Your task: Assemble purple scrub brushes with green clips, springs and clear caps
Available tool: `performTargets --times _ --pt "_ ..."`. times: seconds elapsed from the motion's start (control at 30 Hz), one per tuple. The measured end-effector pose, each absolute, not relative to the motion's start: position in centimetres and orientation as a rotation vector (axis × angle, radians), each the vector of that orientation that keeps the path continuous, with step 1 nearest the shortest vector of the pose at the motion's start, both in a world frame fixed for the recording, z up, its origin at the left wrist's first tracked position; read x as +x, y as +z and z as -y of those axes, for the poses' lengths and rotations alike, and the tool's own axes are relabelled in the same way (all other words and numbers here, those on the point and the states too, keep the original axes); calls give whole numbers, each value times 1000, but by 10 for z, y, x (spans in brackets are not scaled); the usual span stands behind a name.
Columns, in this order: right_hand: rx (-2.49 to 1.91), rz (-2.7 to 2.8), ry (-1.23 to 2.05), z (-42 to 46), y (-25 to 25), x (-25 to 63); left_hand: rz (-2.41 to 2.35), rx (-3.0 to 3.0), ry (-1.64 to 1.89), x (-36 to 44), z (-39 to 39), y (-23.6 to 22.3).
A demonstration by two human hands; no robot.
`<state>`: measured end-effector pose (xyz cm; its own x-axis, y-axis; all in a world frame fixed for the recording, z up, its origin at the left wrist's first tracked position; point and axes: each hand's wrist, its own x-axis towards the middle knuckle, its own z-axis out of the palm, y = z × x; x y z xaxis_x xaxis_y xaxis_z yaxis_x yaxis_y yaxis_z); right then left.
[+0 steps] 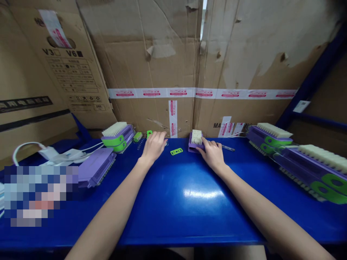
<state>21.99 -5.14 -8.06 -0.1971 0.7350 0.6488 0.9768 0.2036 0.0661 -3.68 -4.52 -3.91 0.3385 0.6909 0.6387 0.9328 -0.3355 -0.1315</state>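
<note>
My right hand (213, 153) rests on the blue table (189, 195), fingers closed round the right side of a small purple brush block (195, 141) with cream bristles on top. My left hand (155, 145) lies farther left near the cardboard wall, fingers curled over something small that I cannot make out. A flat green slotted clip (176, 151) lies on the table between the two hands. Beside my left hand sit a green ring piece (149, 134) and a small green part (137, 136).
A purple and green brush unit (118, 136) and a purple ribbed casing (95, 167) sit at left, with white cables (51, 153). A row of assembled brush units (298, 159) runs along the right. Cardboard boxes (173, 65) wall the back. A thin pen-like tool (227, 147) lies right of the block.
</note>
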Motion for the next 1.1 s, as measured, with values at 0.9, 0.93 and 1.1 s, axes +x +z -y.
performTargets --times 0.9,0.93,1.1 --pt "-1273 1699 -105 62 -70 210 1082 -2413 -892 11 60 -59" --pt "-1339 1626 -43 61 -69 212 1163 -2425 -844 9 58 -61" --pt "-1552 1501 168 55 -69 219 1388 -2529 -409 6 54 -65"
